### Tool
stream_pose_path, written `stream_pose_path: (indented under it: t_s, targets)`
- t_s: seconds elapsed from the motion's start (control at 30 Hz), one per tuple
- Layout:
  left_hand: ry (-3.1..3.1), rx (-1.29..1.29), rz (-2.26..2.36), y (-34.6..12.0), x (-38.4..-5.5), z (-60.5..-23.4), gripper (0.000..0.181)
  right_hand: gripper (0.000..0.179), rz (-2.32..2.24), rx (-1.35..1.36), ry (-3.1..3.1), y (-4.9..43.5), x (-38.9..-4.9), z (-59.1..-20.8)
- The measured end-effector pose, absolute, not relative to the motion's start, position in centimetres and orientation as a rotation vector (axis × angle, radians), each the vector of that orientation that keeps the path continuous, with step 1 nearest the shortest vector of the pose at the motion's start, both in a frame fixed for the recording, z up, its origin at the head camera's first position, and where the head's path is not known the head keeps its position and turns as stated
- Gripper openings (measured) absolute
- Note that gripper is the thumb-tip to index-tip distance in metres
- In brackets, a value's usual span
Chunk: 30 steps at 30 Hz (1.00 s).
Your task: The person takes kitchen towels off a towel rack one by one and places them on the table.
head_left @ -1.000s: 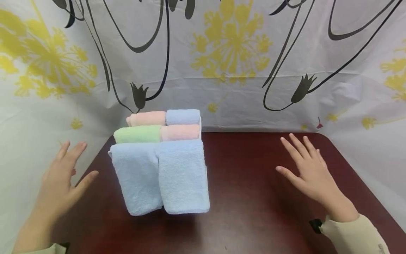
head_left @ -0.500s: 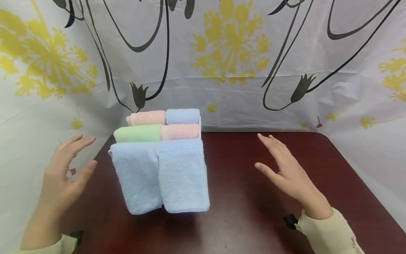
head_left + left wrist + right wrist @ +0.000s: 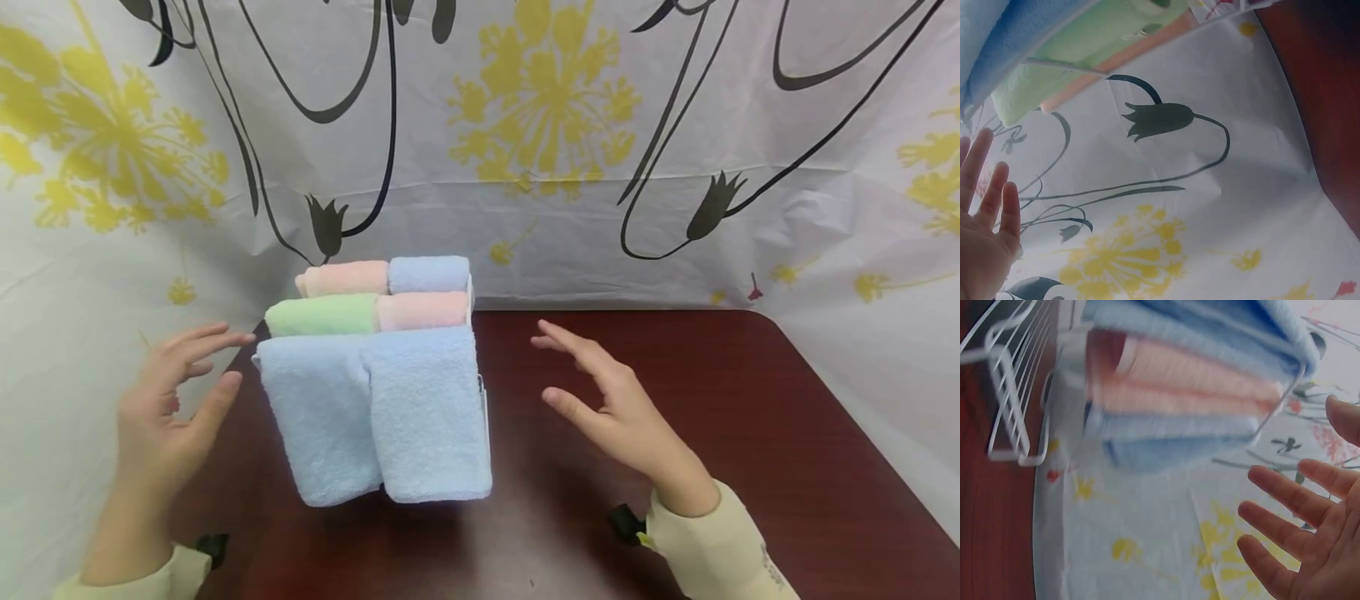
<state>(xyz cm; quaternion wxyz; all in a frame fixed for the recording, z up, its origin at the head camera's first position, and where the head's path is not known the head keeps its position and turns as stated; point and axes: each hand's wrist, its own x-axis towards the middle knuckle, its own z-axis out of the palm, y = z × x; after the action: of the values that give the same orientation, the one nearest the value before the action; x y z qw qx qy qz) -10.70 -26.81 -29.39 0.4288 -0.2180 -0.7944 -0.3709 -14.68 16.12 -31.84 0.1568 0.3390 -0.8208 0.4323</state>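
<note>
A white wire rack (image 3: 1013, 394) holds several towels on the table. Two light blue towels (image 3: 427, 417) hang over its front. Behind them lie a green towel (image 3: 322, 315), a pink towel (image 3: 423, 310), another pink towel (image 3: 348, 277) and a blue towel (image 3: 429, 275). To the left of the rack my left hand (image 3: 168, 417) hovers, fingers loosely bent, thumb apart, holding nothing. My right hand (image 3: 618, 400) hangs in the air to the right of the rack, palm turned toward it, its fingers spread in the right wrist view. Neither hand touches the towels or the rack.
The dark red-brown table (image 3: 675, 350) extends to the right of the rack. A white sheet (image 3: 555, 242) printed with yellow flowers and dark stems stands behind the table and along both sides.
My right hand has moved left, closer to the rack. My left hand has shifted slightly right toward it, its fingers bending a little more. The rack and towels stay in place.
</note>
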Motion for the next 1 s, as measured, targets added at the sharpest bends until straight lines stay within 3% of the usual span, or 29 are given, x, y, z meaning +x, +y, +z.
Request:
stream_pose_path:
  t_s: [1.0]
  targets:
    - [-1.874, -0.486, -1.082, -25.3, -11.8, -30.6, 0.013, 0.062, 1.784, 1.213, -1.957, 7.9, -13.2, -30.4]
